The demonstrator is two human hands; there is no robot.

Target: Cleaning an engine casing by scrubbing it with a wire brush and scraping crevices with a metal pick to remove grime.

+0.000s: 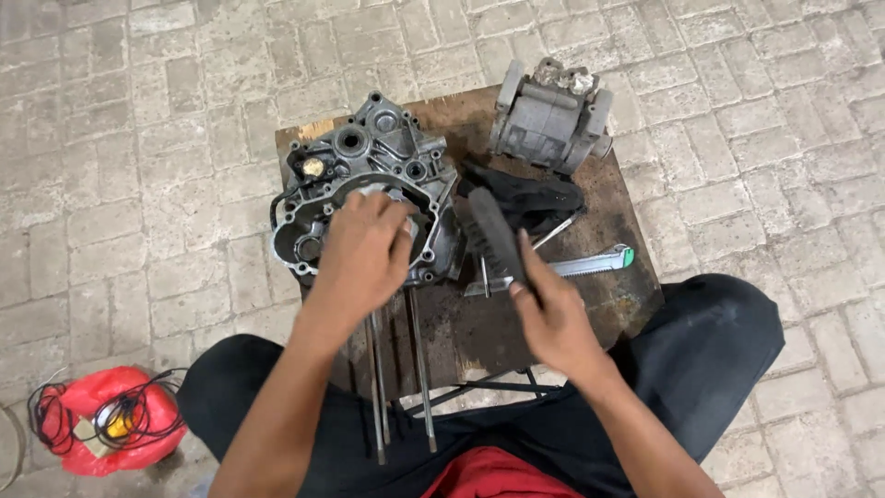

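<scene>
Left hand (367,251) lies palm-down on the crankcase (369,189), fingers curled over its middle opening; whether it grips anything there, cannot tell. The crankcase lies flat on the left half of a small dark wooden counter (627,249). Right hand (551,318) clenched around a black brush (493,238), which points away from the person, just right of the crankcase. A black rag (535,195) lies beyond the brush, touching it. A grey cylinder block (551,115) stands at the far right corner. A metal tool with a green tip (590,266) lies right of the right hand. Long rods (421,369) stick out over the near edge between the knees. On the brick floor (138,166), near left: a red bag (111,420) with black wires.
</scene>
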